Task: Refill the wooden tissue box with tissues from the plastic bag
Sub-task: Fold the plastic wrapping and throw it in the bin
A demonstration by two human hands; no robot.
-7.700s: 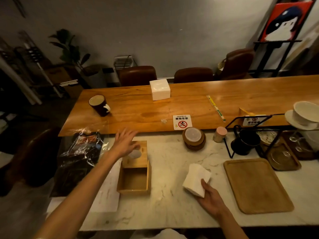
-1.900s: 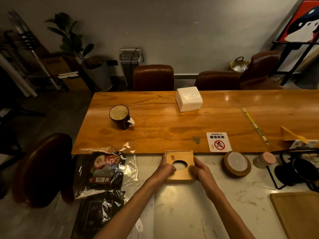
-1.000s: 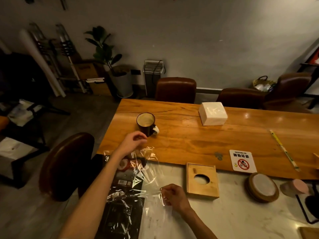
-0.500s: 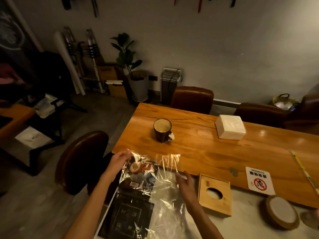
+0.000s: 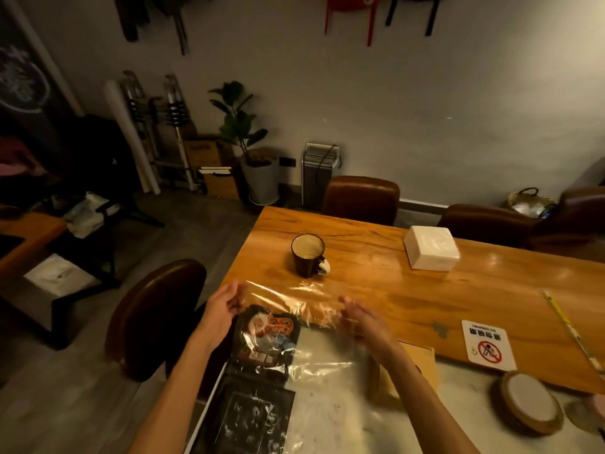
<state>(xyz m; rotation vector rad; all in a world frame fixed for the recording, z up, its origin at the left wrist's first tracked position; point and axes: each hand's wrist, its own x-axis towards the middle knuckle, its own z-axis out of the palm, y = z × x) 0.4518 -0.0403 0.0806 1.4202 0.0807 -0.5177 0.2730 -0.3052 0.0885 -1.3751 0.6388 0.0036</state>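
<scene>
**Q:** Clear film, stretched wide. What is the person doing?

**A:** Spreading the mouth of the plastic bag over the near edge of the marble worktop. The left grip pinches the bag's upper corner. The right grip reaches to the opposite edge, but glare on the film hides its fingers, so I cannot tell whether it pinches or only presses. Pulling the two edges apart probably opens the bag for reaching in.

**Q:** And the wooden tissue box?

**A:** It sits just behind the right forearm, mostly hidden, smooth and honey-coloured.

**Q:** What does the bag hold?

**A:** Dark, glossy printed packets show through the crinkled film, and no loose tissues are visible. A white, soft-cornered block, seemingly tissues, sits well apart on the wooden worktop, near a dark mug.
</scene>
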